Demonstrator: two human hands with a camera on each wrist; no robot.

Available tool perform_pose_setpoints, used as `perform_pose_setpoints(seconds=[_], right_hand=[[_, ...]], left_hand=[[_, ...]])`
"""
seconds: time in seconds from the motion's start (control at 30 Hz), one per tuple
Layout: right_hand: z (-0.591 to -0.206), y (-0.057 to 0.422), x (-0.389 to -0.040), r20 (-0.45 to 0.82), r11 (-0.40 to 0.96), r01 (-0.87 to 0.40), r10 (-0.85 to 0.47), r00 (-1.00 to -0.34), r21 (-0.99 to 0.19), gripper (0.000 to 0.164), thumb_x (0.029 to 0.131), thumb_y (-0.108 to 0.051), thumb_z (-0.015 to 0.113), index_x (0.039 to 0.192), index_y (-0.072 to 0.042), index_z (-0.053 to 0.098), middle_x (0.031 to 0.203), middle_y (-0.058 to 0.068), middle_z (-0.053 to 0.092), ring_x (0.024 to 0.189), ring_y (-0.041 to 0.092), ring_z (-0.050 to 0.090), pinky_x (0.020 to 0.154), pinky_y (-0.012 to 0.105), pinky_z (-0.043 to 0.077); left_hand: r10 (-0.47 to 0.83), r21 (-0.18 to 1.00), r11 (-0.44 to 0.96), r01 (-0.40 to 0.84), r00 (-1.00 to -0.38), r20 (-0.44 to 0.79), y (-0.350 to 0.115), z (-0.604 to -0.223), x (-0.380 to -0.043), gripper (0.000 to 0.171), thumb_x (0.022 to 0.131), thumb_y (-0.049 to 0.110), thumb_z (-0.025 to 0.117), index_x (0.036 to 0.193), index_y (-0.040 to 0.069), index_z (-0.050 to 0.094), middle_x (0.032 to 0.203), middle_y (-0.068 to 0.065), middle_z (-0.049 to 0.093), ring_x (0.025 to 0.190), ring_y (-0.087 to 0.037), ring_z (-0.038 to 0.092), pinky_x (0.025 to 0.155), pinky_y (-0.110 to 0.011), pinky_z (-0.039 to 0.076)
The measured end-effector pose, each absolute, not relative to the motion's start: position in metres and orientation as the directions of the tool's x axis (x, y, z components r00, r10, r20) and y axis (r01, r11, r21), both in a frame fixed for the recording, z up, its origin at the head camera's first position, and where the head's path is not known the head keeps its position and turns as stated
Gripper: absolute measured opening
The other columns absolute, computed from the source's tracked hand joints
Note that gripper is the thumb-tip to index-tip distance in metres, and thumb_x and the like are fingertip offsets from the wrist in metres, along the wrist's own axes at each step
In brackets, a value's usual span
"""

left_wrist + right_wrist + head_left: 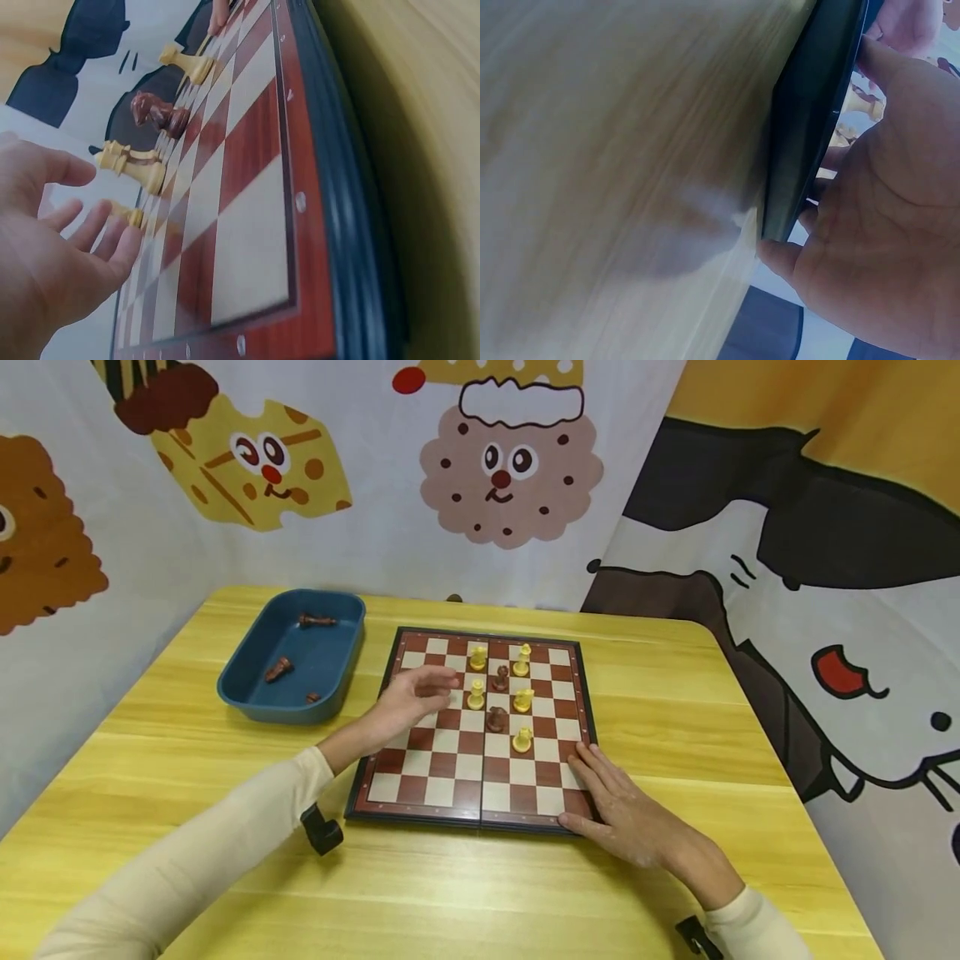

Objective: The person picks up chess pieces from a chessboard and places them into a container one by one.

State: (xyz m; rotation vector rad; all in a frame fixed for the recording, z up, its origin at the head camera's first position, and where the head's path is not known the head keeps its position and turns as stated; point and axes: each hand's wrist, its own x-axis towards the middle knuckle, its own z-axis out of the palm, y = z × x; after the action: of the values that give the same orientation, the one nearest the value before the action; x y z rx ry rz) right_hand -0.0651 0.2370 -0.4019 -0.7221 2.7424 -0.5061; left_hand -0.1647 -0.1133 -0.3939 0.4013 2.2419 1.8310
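The left hand [408, 702] is up over the chessboard [457, 766], and it holds nothing. Its fingers [435, 673] are a bit bent and loose, with the thumb apart from them. A yellow rook [476, 694] stands near the tips of these fingers, a little to their right (its top has bumps like a castle). A small yellow chess piece [477, 658] is near them too, a bit farther back.

Past the rook, more to the right of the left fingers, stand a brown chess piece [500, 677], a tall yellow chess piece [522, 660] and a yellow knight [522, 699]. A brown knight [496, 719] and one more yellow chess piece [522, 740] are closer to the person than those fingers.

The right hand [626, 814] rests at the board's near right corner. Its fingers are long and straight on the side edge, and its thumb is spread away onto the front edge.

Left of the left fingers, a blue tray [322, 668] sits on the wooden counter [652, 702]. Three brown pieces [317, 621] lie in it.
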Motion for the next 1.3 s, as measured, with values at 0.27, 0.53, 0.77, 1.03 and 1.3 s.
perform_pose_setpoints(seconds=[0.27, 0.53, 0.77, 1.03, 1.3], right_hand=[[-0.402, 0.237, -0.065, -0.179, 0.819, -0.42, -0.516, -0.838, -0.392, 0.088, 0.102, -0.06, 0.05, 0.162, -0.003, 0.021, 0.169, 0.015, 0.008, 0.153, 0.035, 0.005, 0.119, 0.059, 0.017], [-0.401, 0.237, -0.066, -0.184, 0.816, -0.423, -0.52, -0.834, -0.394, 0.087, 0.103, -0.06, 0.048, 0.162, -0.003, 0.02, 0.169, 0.015, 0.007, 0.154, 0.034, 0.004, 0.119, 0.058, 0.016], [-0.403, 0.238, -0.065, -0.159, 0.815, -0.448, -0.529, -0.833, -0.368, 0.087, 0.103, -0.06, 0.048, 0.161, -0.001, 0.021, 0.168, 0.017, 0.008, 0.153, 0.036, 0.006, 0.118, 0.06, 0.02], [-0.405, 0.238, -0.061, -0.17, 0.821, -0.429, -0.517, -0.839, -0.377, 0.086, 0.103, -0.06, 0.048, 0.162, -0.003, 0.021, 0.169, 0.015, 0.007, 0.153, 0.035, 0.005, 0.119, 0.058, 0.016], [-0.403, 0.238, -0.063, -0.176, 0.823, -0.43, -0.517, -0.838, -0.372, 0.087, 0.103, -0.061, 0.047, 0.162, -0.004, 0.02, 0.169, 0.015, 0.006, 0.154, 0.034, 0.003, 0.119, 0.059, 0.017]], left_hand=[[0.315, 0.976, 0.214, 0.036, -0.948, -0.034, -0.09, -0.397, -0.173, 0.057, 0.096, 0.001, 0.065, 0.149, -0.003, 0.045, 0.143, -0.019, 0.052, 0.13, -0.037, 0.049, 0.101, -0.046, 0.049], [0.341, 0.962, 0.271, 0.024, -0.937, -0.073, -0.08, -0.4, -0.18, 0.046, 0.099, 0.005, 0.066, 0.143, -0.001, 0.055, 0.136, -0.016, 0.058, 0.126, -0.031, 0.055, 0.098, -0.042, 0.052], [0.303, 0.973, 0.232, -0.004, -0.95, -0.076, -0.071, -0.405, -0.185, 0.029, 0.1, 0.003, 0.064, 0.129, -0.003, 0.067, 0.126, -0.014, 0.068, 0.113, -0.023, 0.062, 0.089, -0.038, 0.055], [0.293, 0.976, 0.216, -0.004, -0.954, -0.068, -0.068, -0.406, -0.181, 0.027, 0.101, 0.0, 0.062, 0.127, -0.005, 0.067, 0.122, -0.013, 0.07, 0.114, -0.024, 0.064, 0.095, -0.039, 0.053], [0.287, 0.973, 0.225, 0.057, -0.958, -0.011, -0.068, -0.408, -0.181, 0.029, 0.101, -0.003, 0.06, 0.13, -0.008, 0.064, 0.122, -0.016, 0.07, 0.116, -0.027, 0.064, 0.094, -0.033, 0.054]])
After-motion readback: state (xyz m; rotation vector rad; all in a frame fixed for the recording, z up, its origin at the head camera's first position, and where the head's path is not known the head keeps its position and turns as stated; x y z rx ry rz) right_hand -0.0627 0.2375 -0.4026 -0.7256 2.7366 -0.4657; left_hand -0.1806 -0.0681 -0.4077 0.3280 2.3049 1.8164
